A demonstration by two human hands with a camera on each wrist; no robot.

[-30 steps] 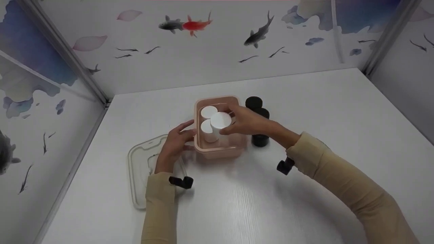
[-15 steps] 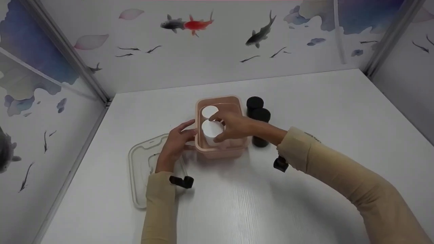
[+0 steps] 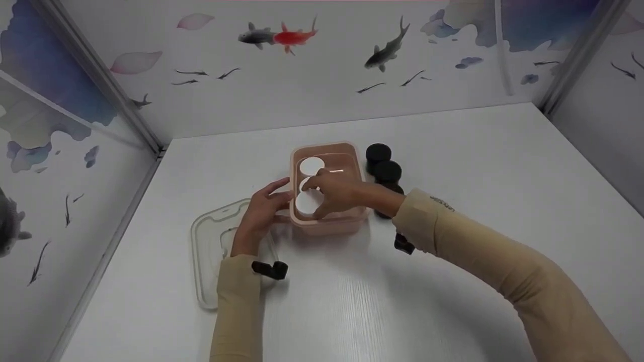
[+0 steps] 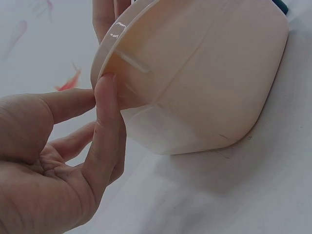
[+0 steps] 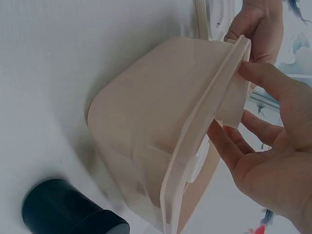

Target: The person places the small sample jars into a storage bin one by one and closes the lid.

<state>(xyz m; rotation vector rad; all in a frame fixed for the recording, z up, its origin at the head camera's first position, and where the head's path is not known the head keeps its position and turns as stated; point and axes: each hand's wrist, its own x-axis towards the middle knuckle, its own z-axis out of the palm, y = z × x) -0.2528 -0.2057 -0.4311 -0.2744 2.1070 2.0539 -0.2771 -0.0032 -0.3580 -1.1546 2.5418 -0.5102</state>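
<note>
A pink plastic container [image 3: 329, 230] stands uncovered on the table. My left hand [image 3: 259, 216] grips its left rim, with a thumb and finger on the edge in the left wrist view. Inside, along the left side, are a white cylindrical jar [image 3: 312, 165] at the back and another white jar [image 3: 307, 185], partly hidden by my fingers. My right hand [image 3: 339, 193] reaches into the container and holds a third white jar [image 3: 309, 202] by its sides at the front left corner. In the right wrist view, the container wall hides most of this jar.
Several black cylindrical jars [image 3: 387, 172] stand just right of the container, partly behind my right forearm. A translucent rectangular lid [image 3: 204, 261] lies flat at the left, under my left arm. Printed wall panels [image 3: 322, 100] enclose the white table [image 3: 352, 301].
My right hand has moved left and toward the front of the container, lowering the white jar into the front left corner. The left hand has stayed at the rim.
</note>
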